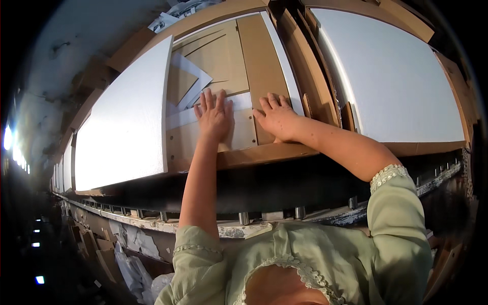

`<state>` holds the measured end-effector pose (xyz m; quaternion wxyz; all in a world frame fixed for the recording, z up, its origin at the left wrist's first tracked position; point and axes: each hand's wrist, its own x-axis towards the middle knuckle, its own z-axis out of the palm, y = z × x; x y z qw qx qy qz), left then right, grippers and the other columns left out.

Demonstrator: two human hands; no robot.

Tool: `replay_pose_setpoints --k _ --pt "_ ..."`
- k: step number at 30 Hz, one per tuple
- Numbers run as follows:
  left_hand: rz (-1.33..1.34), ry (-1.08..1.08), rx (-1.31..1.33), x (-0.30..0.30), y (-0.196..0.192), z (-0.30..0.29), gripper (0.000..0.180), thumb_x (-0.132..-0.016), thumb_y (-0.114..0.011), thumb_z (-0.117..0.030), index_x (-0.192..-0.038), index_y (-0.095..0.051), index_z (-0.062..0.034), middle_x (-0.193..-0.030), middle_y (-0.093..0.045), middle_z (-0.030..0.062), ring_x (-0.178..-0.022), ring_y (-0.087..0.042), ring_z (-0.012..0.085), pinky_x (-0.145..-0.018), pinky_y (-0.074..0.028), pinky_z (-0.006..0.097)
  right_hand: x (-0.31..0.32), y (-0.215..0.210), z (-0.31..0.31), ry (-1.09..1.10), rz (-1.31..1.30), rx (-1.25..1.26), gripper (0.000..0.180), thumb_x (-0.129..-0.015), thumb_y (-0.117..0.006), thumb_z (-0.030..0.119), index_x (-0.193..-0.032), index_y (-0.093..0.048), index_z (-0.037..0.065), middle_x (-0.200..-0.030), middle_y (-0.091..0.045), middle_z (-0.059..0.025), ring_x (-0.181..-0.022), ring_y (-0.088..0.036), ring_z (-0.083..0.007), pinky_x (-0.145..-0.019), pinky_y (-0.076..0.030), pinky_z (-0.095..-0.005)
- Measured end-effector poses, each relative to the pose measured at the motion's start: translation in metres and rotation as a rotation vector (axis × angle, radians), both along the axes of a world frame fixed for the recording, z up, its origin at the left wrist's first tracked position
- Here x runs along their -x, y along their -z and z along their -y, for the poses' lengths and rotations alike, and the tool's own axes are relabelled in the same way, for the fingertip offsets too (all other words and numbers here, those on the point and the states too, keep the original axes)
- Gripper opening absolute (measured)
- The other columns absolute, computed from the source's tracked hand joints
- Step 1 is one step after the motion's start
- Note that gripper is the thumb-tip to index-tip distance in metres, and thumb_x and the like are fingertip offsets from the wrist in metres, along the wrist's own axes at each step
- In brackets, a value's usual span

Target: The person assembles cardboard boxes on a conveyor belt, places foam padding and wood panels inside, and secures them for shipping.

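An open cardboard box [259,156] lies in front of me with flat tan panels inside. My left hand [215,116] rests with fingers spread on the panels, near a white angled strip [195,86]. Beside it, my right hand [278,118] lies with its fingers apart on a brown panel [262,56], close to the box's right side. Below my hands is a tan board [239,131] with small dark holes. A white foam sheet [127,117] leans over the left part of the box. Neither hand holds anything.
To the right stands another carton, topped by a white foam sheet [391,76]. Upright cardboard flaps [310,66] separate the two boxes. A conveyor rail with metal rollers [244,218] runs between me and the boxes. Cardboard scraps and plastic wrap [133,269] lie at lower left.
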<state>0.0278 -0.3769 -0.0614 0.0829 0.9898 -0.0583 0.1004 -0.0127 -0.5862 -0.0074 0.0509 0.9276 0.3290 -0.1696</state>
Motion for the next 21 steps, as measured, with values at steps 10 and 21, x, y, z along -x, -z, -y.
replay_pose_setpoints --k 10,21 --pt "-0.122 -0.031 0.002 -0.005 0.003 -0.018 0.053 -0.095 -0.031 -0.046 -0.143 -0.033 -0.0233 -0.151 -0.023 0.0132 -0.141 -0.016 0.0313 -0.113 -0.006 0.048 -0.012 0.01 -0.002 -0.234 -0.047 -0.438 0.047 -0.057 -0.079 0.019 -0.1 -0.063 0.007 -0.125 -0.054 -0.0077 -0.12 -0.045 -0.0295 -0.1 -0.037 -0.0403" --pt "-0.133 0.02 -0.018 -0.014 0.01 -0.04 0.056 -0.094 -0.031 -0.047 -0.144 -0.032 -0.0207 -0.153 -0.02 0.0122 -0.142 -0.013 0.0306 -0.113 -0.006 0.048 -0.016 -0.079 0.029 -0.328 0.545 -1.107 0.016 -0.07 -0.074 0.015 -0.078 -0.064 0.006 -0.075 -0.063 -0.0072 -0.071 -0.064 -0.0196 -0.064 -0.052 -0.035"
